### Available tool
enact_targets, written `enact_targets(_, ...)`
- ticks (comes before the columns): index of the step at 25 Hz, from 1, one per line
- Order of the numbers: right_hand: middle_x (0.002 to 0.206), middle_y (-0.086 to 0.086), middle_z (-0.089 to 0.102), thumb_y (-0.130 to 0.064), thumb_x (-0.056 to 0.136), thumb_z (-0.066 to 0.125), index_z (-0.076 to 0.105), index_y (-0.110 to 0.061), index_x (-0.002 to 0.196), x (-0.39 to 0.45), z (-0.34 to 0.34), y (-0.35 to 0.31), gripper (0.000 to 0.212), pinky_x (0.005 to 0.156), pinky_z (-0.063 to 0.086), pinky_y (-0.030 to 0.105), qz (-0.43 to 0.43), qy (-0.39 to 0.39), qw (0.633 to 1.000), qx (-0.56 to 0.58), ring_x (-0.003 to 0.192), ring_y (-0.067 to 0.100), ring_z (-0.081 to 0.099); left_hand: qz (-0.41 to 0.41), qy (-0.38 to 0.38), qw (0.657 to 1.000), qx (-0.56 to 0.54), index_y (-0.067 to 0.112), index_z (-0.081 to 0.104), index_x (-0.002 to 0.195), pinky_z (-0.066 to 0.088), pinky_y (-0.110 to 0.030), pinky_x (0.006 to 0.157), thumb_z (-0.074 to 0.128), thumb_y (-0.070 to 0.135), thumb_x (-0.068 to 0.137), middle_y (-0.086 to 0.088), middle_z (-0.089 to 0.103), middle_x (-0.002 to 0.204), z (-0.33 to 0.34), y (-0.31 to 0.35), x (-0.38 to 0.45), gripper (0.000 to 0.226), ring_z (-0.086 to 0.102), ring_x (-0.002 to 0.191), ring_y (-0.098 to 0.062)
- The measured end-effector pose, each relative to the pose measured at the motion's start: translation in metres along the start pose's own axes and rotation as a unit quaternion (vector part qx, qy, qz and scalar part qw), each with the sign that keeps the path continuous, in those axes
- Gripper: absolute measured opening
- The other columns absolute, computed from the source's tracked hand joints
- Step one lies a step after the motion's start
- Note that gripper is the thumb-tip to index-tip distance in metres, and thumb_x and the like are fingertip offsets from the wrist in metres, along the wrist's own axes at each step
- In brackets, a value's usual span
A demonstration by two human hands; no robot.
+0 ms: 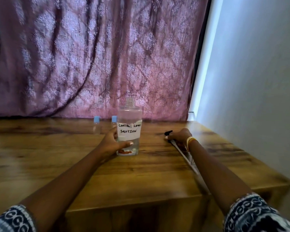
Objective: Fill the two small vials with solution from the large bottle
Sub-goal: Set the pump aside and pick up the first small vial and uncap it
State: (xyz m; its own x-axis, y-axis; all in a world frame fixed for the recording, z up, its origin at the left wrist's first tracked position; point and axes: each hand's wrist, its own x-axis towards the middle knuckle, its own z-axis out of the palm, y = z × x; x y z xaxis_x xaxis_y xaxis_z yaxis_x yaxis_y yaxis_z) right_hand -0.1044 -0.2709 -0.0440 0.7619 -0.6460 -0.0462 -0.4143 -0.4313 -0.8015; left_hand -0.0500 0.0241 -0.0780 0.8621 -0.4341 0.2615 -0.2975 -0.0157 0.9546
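Stood uncapped mid-table, bottle (129, 129), clamped by left hand (113, 143). Two capped vials (96, 125) just behind. Right hand (179, 135) curled on something black; cannot tell how tightly. Risked spilling if tipped hastily

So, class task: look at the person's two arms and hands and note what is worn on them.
Both forearms are bare. Each upper arm shows a short sleeve of dark navy fabric printed with white looping patterns, the left sleeve and the right sleeve. The right wrist carries thin yellow-gold bangles. The left hand has pale polished nails; the right hand does too.
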Motion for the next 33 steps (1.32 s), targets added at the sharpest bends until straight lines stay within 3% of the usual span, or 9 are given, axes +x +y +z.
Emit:
enact_targets(4, 0.087, 0.016, 0.064, -0.039, 0.074, 0.079, 0.060, -0.003, 0.085, 0.005, -0.005, 0.006, 0.042, 0.071, 0.050, 0.036, -0.011, 0.041, 0.998, 0.044, 0.079, 0.029, 0.060, -0.003, -0.009, 1.000, 0.009, 0.019, 0.056, 0.117, 0.055, -0.020, 0.068, 0.082, 0.002, 0.067, 0.002, 0.067, 0.105, 0.009, -0.001, 0.004, 0.059, 0.064, 0.094, -0.009)
enact_targets(7, 0.083, 0.017, 0.062, -0.029, 0.087, 0.062, 0.059, -0.002, 0.081, 0.005, -0.014, 0.007, 0.028, 0.074, 0.048, 0.038, -0.036, 0.072, 0.995, 0.058, 0.078, 0.033, 0.058, -0.014, -0.030, 0.999, -0.002, 0.023, 0.057, 0.108, 0.055, -0.016, 0.058, 0.082, 0.001, 0.067, 0.004, 0.067, 0.099, 0.028, 0.001, 0.012, 0.053, 0.064, 0.087, -0.005)
enact_targets(10, 0.085, 0.019, 0.060, -0.021, 0.090, 0.056, 0.060, 0.004, 0.094, 0.000, -0.021, 0.016, 0.026, 0.071, 0.046, 0.036, -0.022, 0.043, 0.995, 0.084, 0.076, 0.032, 0.056, -0.009, -0.056, 0.998, 0.007, 0.016, 0.053, 0.122, 0.053, -0.014, 0.057, 0.084, 0.006, 0.066, 0.003, 0.065, 0.106, 0.056, 0.008, 0.020, 0.065, 0.063, 0.092, -0.010)
enact_targets(15, 0.079, 0.020, 0.060, -0.013, 0.089, 0.056, 0.055, -0.005, 0.062, -0.005, -0.020, 0.030, 0.028, 0.069, 0.043, 0.035, -0.019, 0.044, 0.998, 0.035, 0.071, 0.029, 0.055, 0.017, -0.075, 0.997, 0.007, 0.015, 0.049, 0.130, 0.055, -0.030, 0.080, 0.086, 0.011, 0.065, -0.006, 0.064, 0.125, 0.100, 0.013, 0.034, 0.075, 0.062, 0.108, -0.021)
enact_targets(19, 0.071, 0.019, 0.057, -0.009, 0.082, 0.057, 0.059, -0.002, 0.074, -0.009, -0.019, 0.038, 0.011, 0.066, 0.045, 0.037, -0.033, 0.041, 0.997, 0.059, 0.069, 0.029, 0.055, 0.016, -0.071, 0.997, 0.008, 0.016, 0.045, 0.134, 0.055, -0.039, 0.089, 0.086, 0.013, 0.065, -0.008, 0.061, 0.131, 0.118, 0.013, 0.042, 0.080, 0.059, 0.115, -0.025)
enact_targets(23, 0.078, 0.027, 0.062, -0.008, 0.082, 0.056, 0.064, 0.008, 0.078, -0.018, -0.018, 0.043, 0.018, 0.071, 0.051, 0.042, -0.085, 0.100, 0.991, 0.031, 0.073, 0.031, 0.056, 0.008, -0.084, 0.995, 0.053, 0.018, 0.035, 0.141, 0.054, -0.034, 0.083, 0.088, 0.024, 0.062, -0.005, 0.056, 0.128, 0.109, 0.012, 0.034, 0.095, 0.056, 0.114, -0.025)
enact_targets(26, 0.069, 0.014, 0.061, -0.006, 0.079, 0.056, 0.062, 0.003, 0.073, -0.042, -0.013, 0.030, 0.012, 0.058, 0.043, 0.026, -0.172, 0.272, 0.943, 0.091, 0.069, 0.027, 0.055, 0.016, -0.089, 0.990, 0.111, 0.022, 0.032, 0.142, 0.049, -0.024, 0.068, 0.087, 0.034, 0.062, -0.004, 0.055, 0.116, 0.084, 0.008, 0.025, 0.098, 0.056, 0.102, -0.020)
enact_targets(28, 0.062, 0.009, 0.054, -0.004, 0.078, 0.057, 0.056, 0.001, 0.067, -0.064, -0.008, 0.013, 0.011, 0.052, 0.035, 0.021, -0.268, 0.334, 0.891, 0.151, 0.060, 0.019, 0.047, 0.014, -0.080, 0.988, 0.129, 0.020, 0.038, 0.140, 0.047, -0.019, 0.063, 0.081, 0.032, 0.073, -0.007, 0.059, 0.111, 0.062, 0.008, 0.021, 0.080, 0.059, 0.095, -0.016)
enact_targets(33, 0.066, 0.004, 0.050, 0.005, 0.074, 0.057, 0.051, -0.008, 0.068, -0.110, 0.026, -0.040, 0.015, 0.052, 0.034, 0.016, -0.518, 0.285, 0.793, 0.150, 0.058, 0.010, 0.041, 0.016, -0.016, 0.985, 0.172, 0.011, 0.063, 0.113, 0.047, -0.010, 0.054, 0.069, 0.016, 0.086, -0.006, 0.065, 0.094, -0.003, 0.007, 0.010, 0.029, 0.060, 0.079, -0.010)
